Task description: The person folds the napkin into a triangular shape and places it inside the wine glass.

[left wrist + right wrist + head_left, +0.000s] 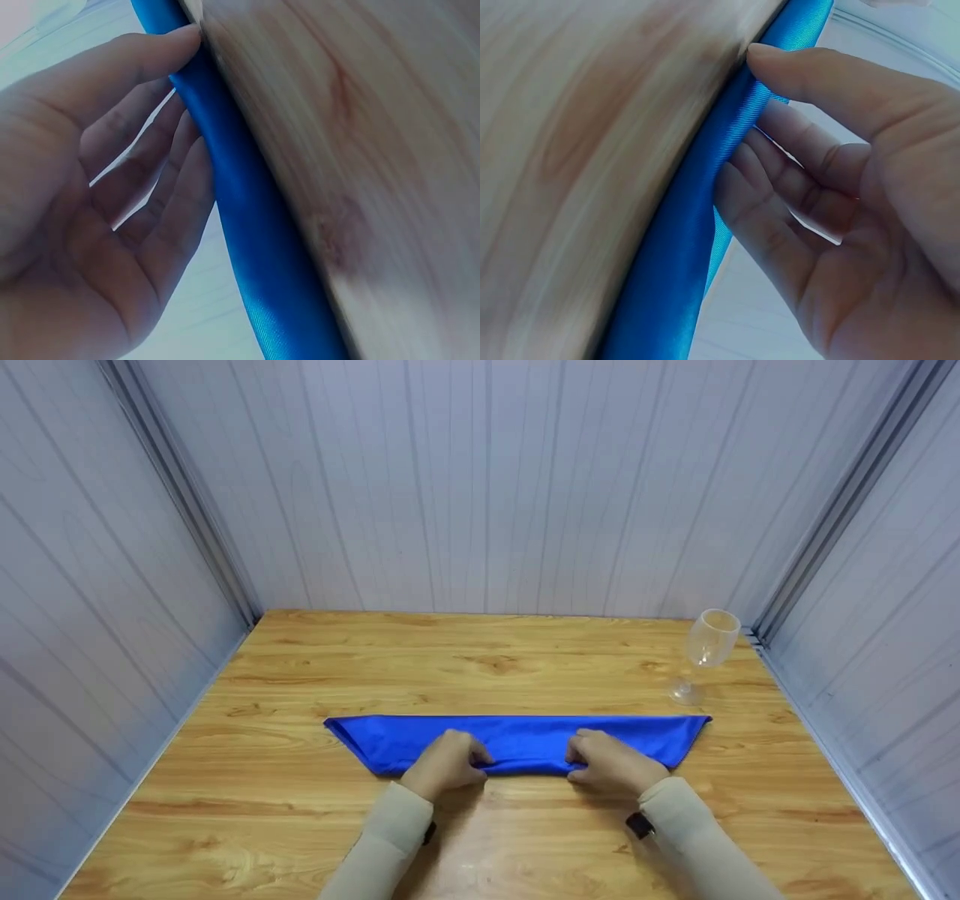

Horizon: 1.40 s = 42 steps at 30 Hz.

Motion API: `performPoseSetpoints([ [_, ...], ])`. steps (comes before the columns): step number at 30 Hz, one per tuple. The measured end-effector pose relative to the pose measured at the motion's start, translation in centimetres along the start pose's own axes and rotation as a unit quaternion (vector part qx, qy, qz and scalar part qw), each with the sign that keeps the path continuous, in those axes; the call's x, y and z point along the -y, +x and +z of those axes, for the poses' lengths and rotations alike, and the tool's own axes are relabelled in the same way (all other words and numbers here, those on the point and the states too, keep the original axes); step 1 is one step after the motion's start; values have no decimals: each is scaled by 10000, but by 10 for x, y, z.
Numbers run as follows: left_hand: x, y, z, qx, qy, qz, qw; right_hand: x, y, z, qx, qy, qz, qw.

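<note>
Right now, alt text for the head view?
Left hand and right hand pinch the near edge of a long, folded, shiny blue cloth on a yellowish wooden table. A clear stemmed glass stands at far right.

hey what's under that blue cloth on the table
The wooden table shows all around the blue cloth, whose near edge the left hand and right hand pinch. Anything directly beneath is hidden.

I pinch smooth, satiny cloth; the wood-grained table looks glossy, the goblet clear and shiny, my sleeves matt.
</note>
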<state>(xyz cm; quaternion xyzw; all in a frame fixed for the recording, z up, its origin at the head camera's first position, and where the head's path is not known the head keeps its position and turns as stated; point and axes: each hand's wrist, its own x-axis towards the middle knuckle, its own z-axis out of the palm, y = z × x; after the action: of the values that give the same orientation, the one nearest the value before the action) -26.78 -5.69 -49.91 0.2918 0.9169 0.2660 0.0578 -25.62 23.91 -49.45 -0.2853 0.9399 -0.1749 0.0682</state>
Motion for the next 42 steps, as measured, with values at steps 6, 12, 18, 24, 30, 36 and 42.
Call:
performPoseSetpoints([
  [6,1,0,-2,21,411,347,9985,1,0,0,13,-12,151,9999],
  [12,4,4,-4,67,488,400,9980,0,1,3,-51,-98,117,9999],
  [18,7,11,-4,272,45,-386,9989,-1,2,4,-72,-105,204,9997],
  [24,7,16,-5,573,29,-821,9950,-1,1,4,-158,-265,121,9995],
  [30,7,18,-4,514,21,-945,9942,0,0,5,-156,-312,211,9992],
  [36,7,18,-4,405,-1,-893,9952,0,2,2,-102,-327,170,9993],
  [42,7,18,-4,410,34,-885,9952,-2,5,-1,-38,-460,-127,9989],
])
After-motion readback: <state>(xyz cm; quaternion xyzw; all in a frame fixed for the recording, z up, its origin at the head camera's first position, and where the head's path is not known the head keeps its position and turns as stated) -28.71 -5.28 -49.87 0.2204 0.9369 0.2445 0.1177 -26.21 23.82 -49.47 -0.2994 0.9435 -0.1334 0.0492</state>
